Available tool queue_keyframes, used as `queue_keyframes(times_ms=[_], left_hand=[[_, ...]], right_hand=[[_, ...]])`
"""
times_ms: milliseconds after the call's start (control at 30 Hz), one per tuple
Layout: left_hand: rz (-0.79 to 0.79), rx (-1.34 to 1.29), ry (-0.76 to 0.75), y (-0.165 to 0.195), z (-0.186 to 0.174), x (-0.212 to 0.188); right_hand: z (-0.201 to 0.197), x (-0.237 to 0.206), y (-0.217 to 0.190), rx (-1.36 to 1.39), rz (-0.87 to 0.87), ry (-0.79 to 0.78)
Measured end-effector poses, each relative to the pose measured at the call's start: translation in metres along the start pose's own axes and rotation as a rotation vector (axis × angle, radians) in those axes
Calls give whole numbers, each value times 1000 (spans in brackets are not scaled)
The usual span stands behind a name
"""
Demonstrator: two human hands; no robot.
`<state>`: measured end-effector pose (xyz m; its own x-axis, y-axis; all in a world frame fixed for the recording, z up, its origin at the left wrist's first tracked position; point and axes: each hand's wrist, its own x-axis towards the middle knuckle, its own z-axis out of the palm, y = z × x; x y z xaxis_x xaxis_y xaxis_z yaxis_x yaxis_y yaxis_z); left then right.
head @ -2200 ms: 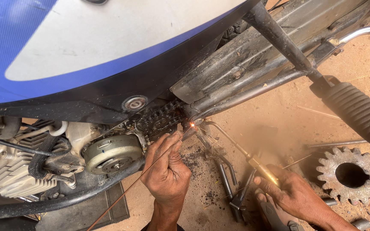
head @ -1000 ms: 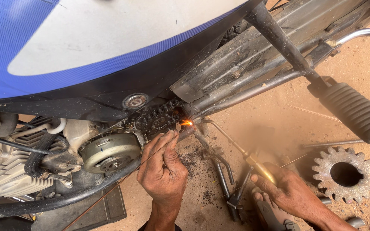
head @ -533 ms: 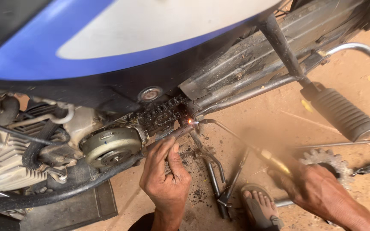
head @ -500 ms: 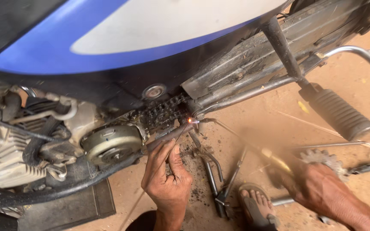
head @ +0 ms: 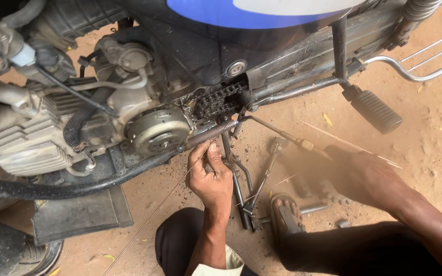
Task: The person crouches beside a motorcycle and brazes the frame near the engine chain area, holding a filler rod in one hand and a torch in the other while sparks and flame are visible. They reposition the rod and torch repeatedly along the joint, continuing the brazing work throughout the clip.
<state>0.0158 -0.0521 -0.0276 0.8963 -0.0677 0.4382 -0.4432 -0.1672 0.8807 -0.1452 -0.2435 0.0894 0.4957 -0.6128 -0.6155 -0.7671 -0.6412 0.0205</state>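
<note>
A thin metal rod (head: 208,135) is pinched between the thumb and fingers of the left hand (head: 212,176), the fingers curled closed round its lower end; the rod slants up and to the right, and its tip is seen just below the drive chain (head: 220,99) on the motorcycle's engine (head: 144,112). The right hand (head: 372,176) is blurred, so how far it is closed cannot be told, but it appears wrapped round the rear end of a slim torch pipe (head: 277,132), whose far tip meets the rod's tip close under the chain. A round silver cover (head: 158,134) is seen left of the chain, and a black ribbed footpeg (head: 376,110) hangs well to the right. A sandalled foot (head: 286,217) rests on the sandy ground (head: 425,138) between the two hands
</note>
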Motion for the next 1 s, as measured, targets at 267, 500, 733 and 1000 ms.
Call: queue_keyframes(times_ms=[267,500,733,1000], left_hand=[[-81,-209,26,-26,-6,-11],[-28,-268,34,-36,-12,-15],[-40,-255,41,-42,-11,-9],[15,-225,-10,-48,-8,-6]], right_hand=[[21,13,3,73,-163,145],[41,27,5,-59,-278,211],[41,29,3,26,-161,120],[46,36,12,74,-63,40]])
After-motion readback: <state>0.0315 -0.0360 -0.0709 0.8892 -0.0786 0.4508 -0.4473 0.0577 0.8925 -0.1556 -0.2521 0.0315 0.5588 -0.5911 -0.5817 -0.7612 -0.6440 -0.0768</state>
